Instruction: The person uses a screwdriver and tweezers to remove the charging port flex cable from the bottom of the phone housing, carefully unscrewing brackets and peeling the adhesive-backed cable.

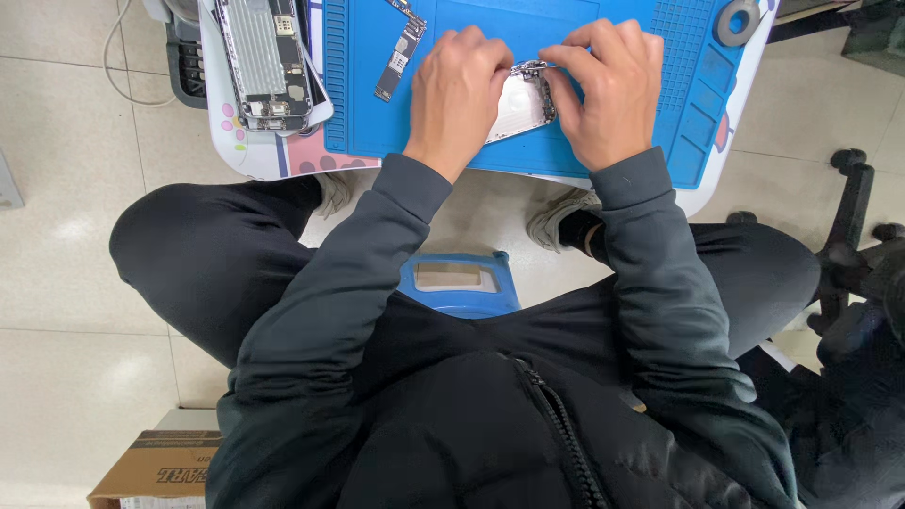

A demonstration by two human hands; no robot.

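Currently, status by item:

Left hand (455, 94): curled over the left edge of the plate (518, 106); fingers bent, plate pinned against the mat (377, 85). How hard it is pressed cannot be told.

Right hand (608, 90): fingers closed in a pinch at the plate's far right corner, where a small metal part (533, 68) shows. Whether a tool is held cannot be told; fingertips are hidden.

Plate: pale silver, flat on the mat, between both hands, at the near middle of the table (247, 155). Mostly covered by the hands.

Board (398, 52): long narrow circuit board, on the mat, far left of the hands, well apart from them.

Chassis (267, 61): opened phone body on the table's left, off the mat.

Ring (737, 21): grey, far right corner of the mat, well apart.

Pouch (459, 283): blue, hung at the chest, below the table edge.

Technique, as judged: plate is best kept flat and steadied by the left hand, so force from the right pinch is not turned into bending. Small part is best worked at its edge, with short controlled pulls rather than a twist.

Risk, as judged: thin plate may be creased if lifted from one corner; a loose small part may be flicked off the mat toward the floor (57, 236).

Check: view of the pinch point should be kept unblocked by the knuckles.
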